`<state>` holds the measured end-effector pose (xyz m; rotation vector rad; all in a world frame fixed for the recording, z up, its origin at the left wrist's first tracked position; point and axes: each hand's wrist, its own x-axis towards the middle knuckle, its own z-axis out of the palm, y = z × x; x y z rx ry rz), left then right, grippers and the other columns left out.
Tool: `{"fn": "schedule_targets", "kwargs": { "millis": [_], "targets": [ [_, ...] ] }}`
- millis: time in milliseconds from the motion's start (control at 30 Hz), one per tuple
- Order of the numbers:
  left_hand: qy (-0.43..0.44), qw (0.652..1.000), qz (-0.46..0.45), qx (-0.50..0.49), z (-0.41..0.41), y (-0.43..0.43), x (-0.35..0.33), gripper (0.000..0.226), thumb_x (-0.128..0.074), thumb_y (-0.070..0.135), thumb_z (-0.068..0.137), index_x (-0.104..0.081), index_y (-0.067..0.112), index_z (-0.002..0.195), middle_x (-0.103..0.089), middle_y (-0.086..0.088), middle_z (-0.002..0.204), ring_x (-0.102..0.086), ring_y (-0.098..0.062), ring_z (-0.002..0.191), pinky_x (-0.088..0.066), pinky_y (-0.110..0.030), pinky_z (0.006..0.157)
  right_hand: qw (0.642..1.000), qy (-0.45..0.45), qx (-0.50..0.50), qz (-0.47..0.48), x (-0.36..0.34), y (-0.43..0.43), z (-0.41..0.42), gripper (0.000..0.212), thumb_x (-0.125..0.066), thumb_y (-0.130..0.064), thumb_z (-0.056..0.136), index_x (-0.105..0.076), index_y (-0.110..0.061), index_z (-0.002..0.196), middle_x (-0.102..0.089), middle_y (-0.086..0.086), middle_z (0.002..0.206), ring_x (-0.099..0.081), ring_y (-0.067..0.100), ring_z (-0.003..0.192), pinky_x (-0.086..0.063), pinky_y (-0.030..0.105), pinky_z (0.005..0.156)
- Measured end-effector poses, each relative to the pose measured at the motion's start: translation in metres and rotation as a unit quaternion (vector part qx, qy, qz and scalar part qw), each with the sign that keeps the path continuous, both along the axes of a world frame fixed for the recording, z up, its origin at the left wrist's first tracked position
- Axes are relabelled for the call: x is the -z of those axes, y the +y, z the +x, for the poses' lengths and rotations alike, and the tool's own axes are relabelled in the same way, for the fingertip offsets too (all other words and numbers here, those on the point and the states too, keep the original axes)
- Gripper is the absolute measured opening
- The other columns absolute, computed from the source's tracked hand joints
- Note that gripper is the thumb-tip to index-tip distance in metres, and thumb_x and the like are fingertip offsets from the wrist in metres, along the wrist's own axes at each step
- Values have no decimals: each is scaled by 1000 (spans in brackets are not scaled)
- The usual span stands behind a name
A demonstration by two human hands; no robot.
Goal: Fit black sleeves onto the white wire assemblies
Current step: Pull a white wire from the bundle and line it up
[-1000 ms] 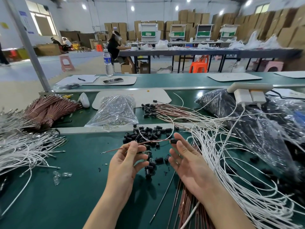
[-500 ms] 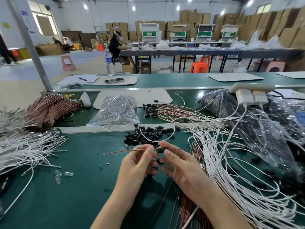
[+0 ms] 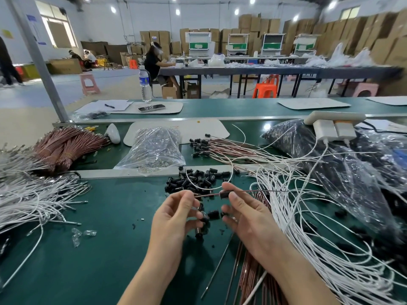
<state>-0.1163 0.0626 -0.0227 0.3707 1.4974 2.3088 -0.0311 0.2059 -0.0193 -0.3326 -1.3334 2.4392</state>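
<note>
Far beyond the grip, cardboard boxes (image 3: 248, 27) stack high against white walls, with round ceiling lights (image 3: 177, 11) glowing above. A bright window (image 3: 56, 33) sits up to the left. A long dark table (image 3: 275, 70) crosses the room behind, an orange stool (image 3: 265, 89) tucked under it, on pale floor (image 3: 33, 111)

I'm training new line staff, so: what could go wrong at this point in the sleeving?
1. The right hand pinches one black sleeve on a thin wire spanning to the left hand; pushing hard may kink it.
2. Loose sleeves lie right beneath; a dropped one gets lost among them.
3. The white wires beside the right hand could snag it.
</note>
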Motion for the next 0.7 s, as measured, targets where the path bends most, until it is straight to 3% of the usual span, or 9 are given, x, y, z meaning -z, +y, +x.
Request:
{"fn": "schedule_targets", "kwargs": {
  "millis": [133,267,367,433,500,567,633,700],
  "targets": [
    [-1,999,-1,37,5,1,3,19,-76,34,73,-77,17,82,-71,-9,81,-64,-14,62,-54,-23,54,999,-1,-13,29,1,-5,0,31,-72,-22,80,-79,-20,110,-75,3,101,-69,13,81,-57,27,71],
    [33,998,-30,52,15,5,3,25,-73,37,77,-76,17,92,-73,-11,80,-66,-17,62,-54,-24,54,1000,23,7,-8,0,-9,-2,24,-64,-14,87,-77,-10,107,-73,16,100,-71,23,90,-59,30,79],
    [86,991,-100,14,16,1,4,24,-67,38,84,-72,20,99,-71,-10,78,-66,-20,61,-55,-25,53,982,54,171,-62,-6,13,3,24,-56,-6,92,-71,-3,110,-74,10,95,-72,23,91,-60,27,81],
    [144,977,-157,27,20,6,2,12,-64,39,88,-71,29,90,-70,-6,76,-66,-19,60,-54,-25,53,943,38,330,-3,-7,28,10,20,-48,-5,101,-67,-10,109,-73,1,87,-71,18,87,-60,25,80],
    [209,949,-225,68,22,26,-3,14,-61,36,96,-69,30,86,-70,-1,75,-67,-15,58,-54,-24,53,890,17,456,30,-5,38,16,22,-44,-9,106,-64,-18,105,-68,-2,88,-69,13,81,-59,25,80],
    [266,910,-300,102,19,58,-11,18,-56,33,102,-65,26,88,-69,2,72,-66,-9,55,-51,-20,50,856,10,517,17,-4,44,19,21,-44,-12,107,-62,-22,104,-65,-4,89,-67,7,75,-57,25,78],
    [324,867,-364,105,15,97,-18,22,-52,31,104,-65,20,89,-67,3,68,-65,-9,55,-47,-21,47,841,3,542,6,-2,49,20,21,-44,-14,107,-61,-24,104,-65,-2,91,-67,5,72,-55,24,76],
    [382,815,-425,92,11,131,-21,32,-49,27,104,-65,8,85,-66,-4,72,-62,-21,63,-49,-32,56,839,-9,544,21,2,51,19,18,-44,-16,107,-61,-23,108,-66,2,95,-67,3,72,-54,24,76]
  ]
}}
